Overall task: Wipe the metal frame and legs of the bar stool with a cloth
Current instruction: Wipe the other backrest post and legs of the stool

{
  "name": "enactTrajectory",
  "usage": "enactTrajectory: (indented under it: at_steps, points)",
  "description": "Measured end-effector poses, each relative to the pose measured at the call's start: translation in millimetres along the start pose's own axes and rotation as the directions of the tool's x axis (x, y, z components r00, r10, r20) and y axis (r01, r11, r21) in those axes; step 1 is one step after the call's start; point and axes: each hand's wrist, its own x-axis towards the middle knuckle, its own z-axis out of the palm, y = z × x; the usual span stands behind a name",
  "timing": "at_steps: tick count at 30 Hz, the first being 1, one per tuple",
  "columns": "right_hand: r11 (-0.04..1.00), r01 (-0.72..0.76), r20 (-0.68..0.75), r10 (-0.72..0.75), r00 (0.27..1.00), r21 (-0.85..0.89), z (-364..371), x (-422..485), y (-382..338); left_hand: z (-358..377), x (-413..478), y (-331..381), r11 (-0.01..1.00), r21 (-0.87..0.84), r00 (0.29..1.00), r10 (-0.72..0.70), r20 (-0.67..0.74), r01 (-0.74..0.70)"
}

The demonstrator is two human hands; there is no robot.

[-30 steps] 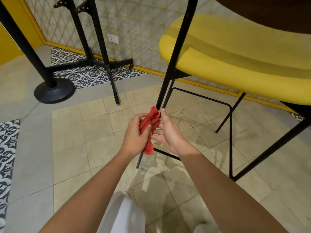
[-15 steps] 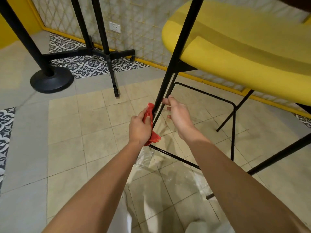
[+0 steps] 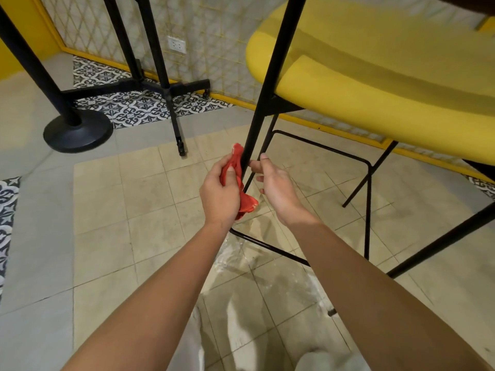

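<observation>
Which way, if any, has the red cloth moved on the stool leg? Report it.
Yes. The red cloth has slid slightly up the stool leg, away from the lower footrest rail.

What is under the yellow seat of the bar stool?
A black front leg, a thin footrest bar and a back leg over beige floor tiles. The left hand holds a red cloth against that front leg. The seat hides its underside and most leg joints.

Illumination was even, soft and moderately bright. Shadows on the floor (image 3: 107, 199) were faint and diffuse. Wide-angle distortion bowed straight lines toward the frame edges. Focus was sharp overall.
</observation>
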Motion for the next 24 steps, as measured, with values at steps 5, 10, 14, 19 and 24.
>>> enactTrajectory:
  at_steps: [5,10,14,19,24]
  points:
    - [1.0,-0.011,0.015,0.011,1.0,-0.023,-4,-1,7,5,-1,-19,0.994,0.077,0.997,-0.081,-0.019,0.082]
    - [0.998,-0.068,-0.008,0.068,0.998,-0.001,-7,4,19,11,-2,-11,0.995,-0.056,0.995,-0.086,-0.048,0.083]
    - [0.995,-0.099,0.007,0.099,0.995,-0.009,-5,7,28,17,-11,-29,0.997,-0.06,0.996,-0.046,-0.076,0.041]
    - [0.989,-0.148,0.004,0.148,0.989,0.007,-4,12,40,6,15,-61,0.914,0.178,0.921,-0.383,0.074,0.366]
    - [0.984,-0.181,-0.013,0.181,0.983,0.006,-2,16,48,5,0,-54,0.979,-0.041,0.979,-0.201,0.031,0.202]
